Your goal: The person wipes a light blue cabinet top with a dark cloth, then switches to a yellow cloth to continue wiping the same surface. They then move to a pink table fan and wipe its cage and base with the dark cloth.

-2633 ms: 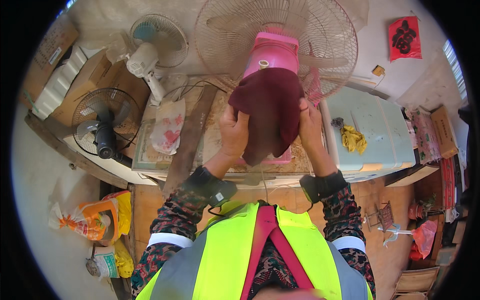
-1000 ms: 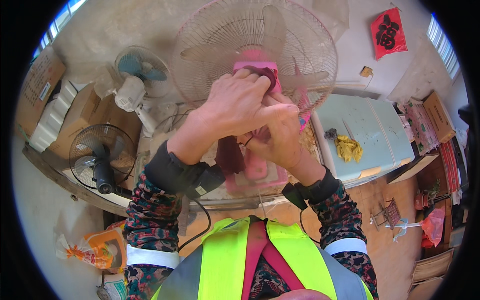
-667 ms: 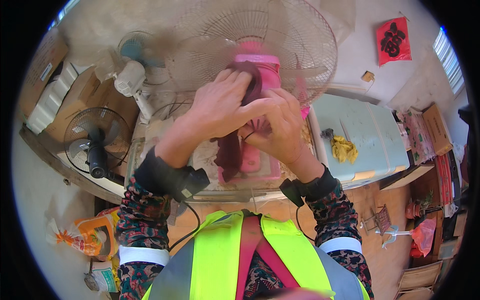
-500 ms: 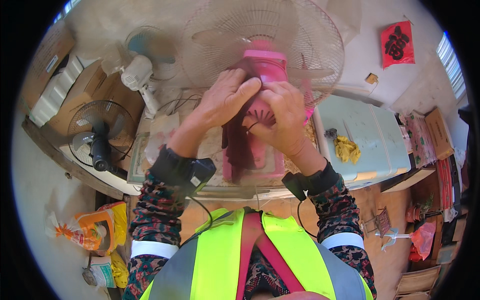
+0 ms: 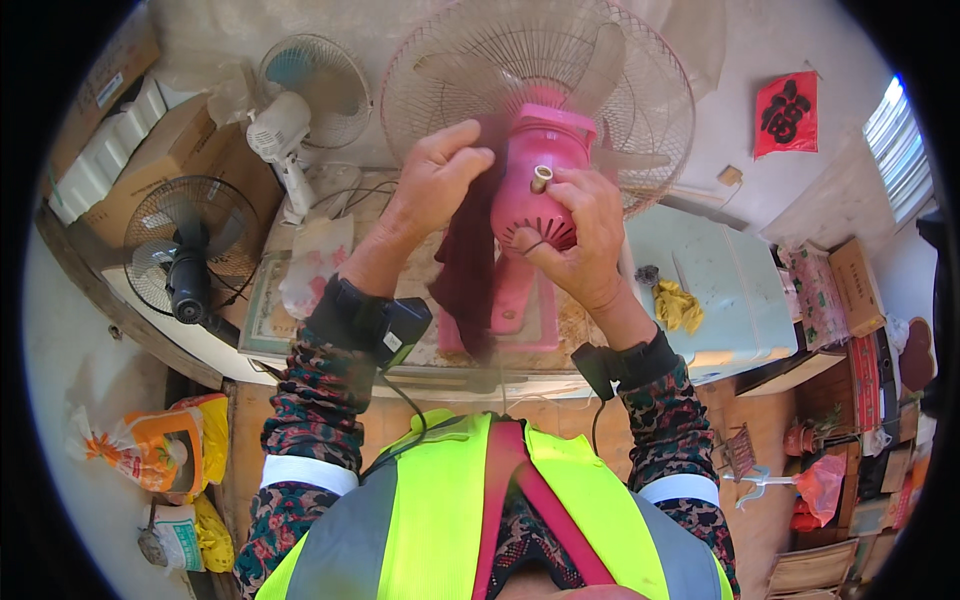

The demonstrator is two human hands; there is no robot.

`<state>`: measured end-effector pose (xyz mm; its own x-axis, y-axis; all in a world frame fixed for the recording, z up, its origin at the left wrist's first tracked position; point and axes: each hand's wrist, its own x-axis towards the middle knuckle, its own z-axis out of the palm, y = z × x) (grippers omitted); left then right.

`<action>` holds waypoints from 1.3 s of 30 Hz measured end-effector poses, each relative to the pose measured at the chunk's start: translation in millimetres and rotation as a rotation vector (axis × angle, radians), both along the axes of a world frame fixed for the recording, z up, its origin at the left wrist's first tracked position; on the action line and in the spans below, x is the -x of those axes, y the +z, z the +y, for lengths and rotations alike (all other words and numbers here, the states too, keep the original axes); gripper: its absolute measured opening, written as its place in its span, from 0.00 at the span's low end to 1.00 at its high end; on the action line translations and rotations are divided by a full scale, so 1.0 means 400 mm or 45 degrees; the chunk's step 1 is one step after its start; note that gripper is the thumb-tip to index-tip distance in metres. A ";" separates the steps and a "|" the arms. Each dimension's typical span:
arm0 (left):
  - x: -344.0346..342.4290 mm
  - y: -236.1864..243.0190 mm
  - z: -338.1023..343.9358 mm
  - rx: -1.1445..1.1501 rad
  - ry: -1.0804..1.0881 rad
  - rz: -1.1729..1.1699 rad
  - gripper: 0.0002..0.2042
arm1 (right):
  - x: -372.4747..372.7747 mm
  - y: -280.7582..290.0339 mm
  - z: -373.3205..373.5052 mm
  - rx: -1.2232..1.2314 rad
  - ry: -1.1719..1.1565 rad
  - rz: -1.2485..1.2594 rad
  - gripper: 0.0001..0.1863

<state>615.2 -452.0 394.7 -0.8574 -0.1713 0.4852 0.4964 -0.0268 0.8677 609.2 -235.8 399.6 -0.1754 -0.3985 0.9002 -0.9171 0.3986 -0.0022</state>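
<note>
A pink fan [image 5: 530,165] stands before me with its wire cage facing away and the rear of its motor housing toward me. A small metal-topped knob [image 5: 541,179] sticks up from the housing. My right hand [image 5: 592,230] is wrapped round the housing's right side, thumb near the vent slots. My left hand [image 5: 437,180] is closed on a dark maroon cloth [image 5: 465,265] at the housing's left side. The cloth hangs down beside the stand, blurred at its lower end, over part of the pink base [image 5: 545,315].
A white fan [image 5: 278,128] and a black fan [image 5: 190,265] stand to the left, near cardboard boxes [image 5: 165,185]. On the right, a pale blue-green cabinet top [image 5: 735,290] bears a crumpled yellow bag [image 5: 678,307]. Loose cables [image 5: 350,195] lie behind the cloth.
My left hand has drawn left and up off the top of the housing with the cloth, uncovering the knob. My right hand stays on the housing. The view has shifted slightly.
</note>
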 end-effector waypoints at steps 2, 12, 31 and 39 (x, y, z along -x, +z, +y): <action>0.002 0.013 -0.011 0.307 0.029 -0.057 0.21 | 0.000 -0.002 0.002 0.004 -0.023 -0.016 0.31; 0.004 0.180 -0.058 1.934 0.001 0.195 0.28 | 0.007 0.001 0.000 0.006 -0.001 0.022 0.32; 0.055 0.080 -0.032 1.449 0.023 0.049 0.32 | 0.019 0.008 -0.029 -0.019 -0.043 0.062 0.29; 0.023 -0.102 0.017 0.858 0.218 0.090 0.31 | 0.032 -0.022 -0.023 -0.005 0.002 0.066 0.30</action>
<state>606.1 -445.3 353.8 -0.8077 0.0571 0.5869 0.5016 0.5897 0.6330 596.5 -244.9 390.9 -0.1277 -0.4023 0.9066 -0.9165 0.3973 0.0472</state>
